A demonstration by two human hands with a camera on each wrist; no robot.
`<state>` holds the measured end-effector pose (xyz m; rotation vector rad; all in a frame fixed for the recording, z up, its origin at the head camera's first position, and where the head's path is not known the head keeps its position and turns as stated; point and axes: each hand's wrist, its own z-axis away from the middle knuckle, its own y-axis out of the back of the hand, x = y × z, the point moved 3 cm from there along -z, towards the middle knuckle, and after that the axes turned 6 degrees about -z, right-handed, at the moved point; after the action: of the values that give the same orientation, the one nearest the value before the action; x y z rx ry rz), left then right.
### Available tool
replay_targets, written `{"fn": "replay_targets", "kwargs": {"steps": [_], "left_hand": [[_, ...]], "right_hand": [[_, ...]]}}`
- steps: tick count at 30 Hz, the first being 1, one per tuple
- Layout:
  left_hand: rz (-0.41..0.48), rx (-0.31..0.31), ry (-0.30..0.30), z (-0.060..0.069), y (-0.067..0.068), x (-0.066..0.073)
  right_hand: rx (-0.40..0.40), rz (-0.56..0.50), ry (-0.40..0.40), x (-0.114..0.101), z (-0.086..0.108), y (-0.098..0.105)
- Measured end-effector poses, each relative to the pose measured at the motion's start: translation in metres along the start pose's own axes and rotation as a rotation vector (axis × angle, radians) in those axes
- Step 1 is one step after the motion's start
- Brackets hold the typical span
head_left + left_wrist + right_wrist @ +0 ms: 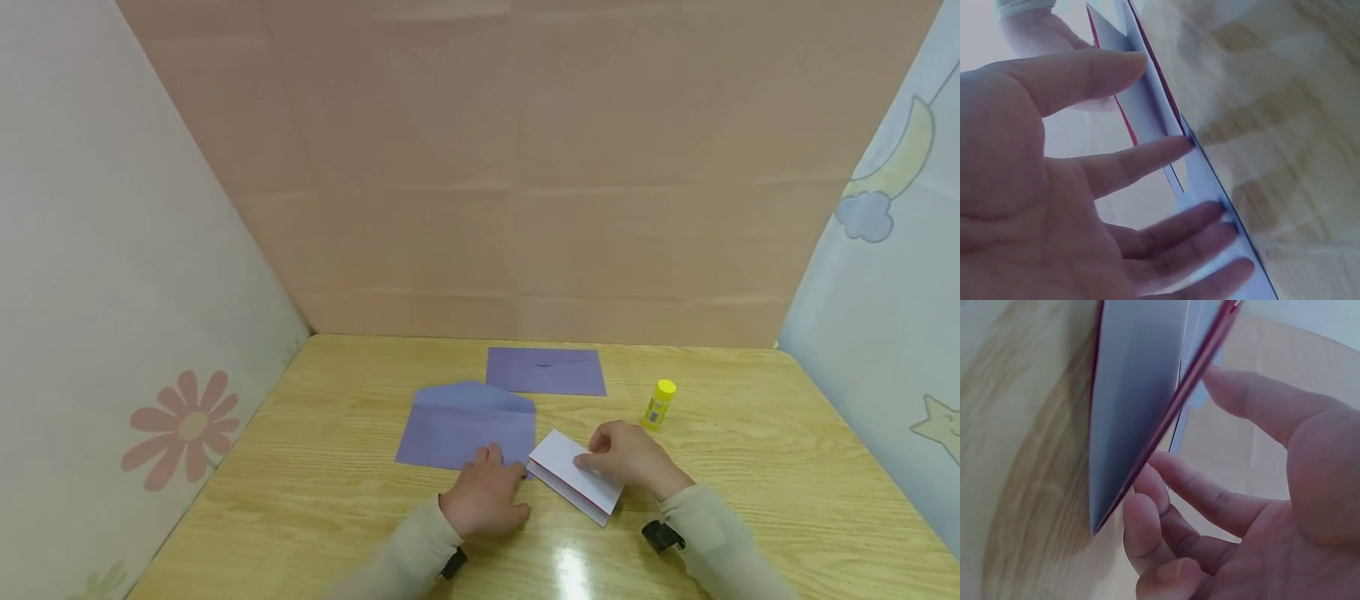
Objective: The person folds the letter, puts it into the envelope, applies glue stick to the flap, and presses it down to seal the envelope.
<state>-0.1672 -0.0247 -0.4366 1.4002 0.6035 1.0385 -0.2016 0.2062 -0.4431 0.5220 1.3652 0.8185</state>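
A purple envelope (450,429) lies flap up, left of centre, in the head view. My left hand (487,498) rests on its lower right part, fingers spread; in the left wrist view the fingertips of this hand (1066,181) touch the envelope (1207,172). Just right of it, a folded white card with red edges (558,457) stands partly ajar, its near corner by the envelope. My right hand (633,457) grips the card's right part, thumb on top. In the right wrist view, the curled fingers of that hand (1266,531) are at the edge of the card (1138,369).
Behind the flap of the first envelope lies a second purple envelope (546,372), closed. A yellow glue stick (659,404) stands on the wooden table (322,425), beyond my right hand. A brown wall backs the table, with pale patterned walls at both sides.
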Motion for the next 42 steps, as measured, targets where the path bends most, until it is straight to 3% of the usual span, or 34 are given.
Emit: {"fn": "replay_targets", "kwargs": {"steps": [4,9,12,16,20,28,42], "left_hand": [[0.080,0.081,0.027,-0.006,0.007,-0.021],[0.087,0.193,0.118,-0.012,0.018,-0.065],[0.057,0.202,0.161,-0.013,0.024,-0.088],[0.029,0.157,0.168,-0.014,0.027,-0.106],[0.022,0.123,0.143,-0.016,0.026,-0.113],[0.023,0.075,0.151,-0.021,0.024,-0.115],[0.008,0.082,0.150,-0.023,0.025,-0.113]], "right_hand": [[-0.006,0.013,-0.007,-0.001,0.000,0.001],[-0.013,0.037,-0.010,-0.001,-0.001,-0.001],[-0.019,0.059,-0.009,0.000,-0.002,-0.002],[-0.026,0.085,-0.010,0.000,-0.002,-0.002],[-0.040,0.095,-0.014,-0.001,-0.001,-0.003],[-0.059,0.126,-0.019,-0.001,0.002,-0.005],[0.021,0.202,0.009,-0.008,0.012,-0.009]]}}
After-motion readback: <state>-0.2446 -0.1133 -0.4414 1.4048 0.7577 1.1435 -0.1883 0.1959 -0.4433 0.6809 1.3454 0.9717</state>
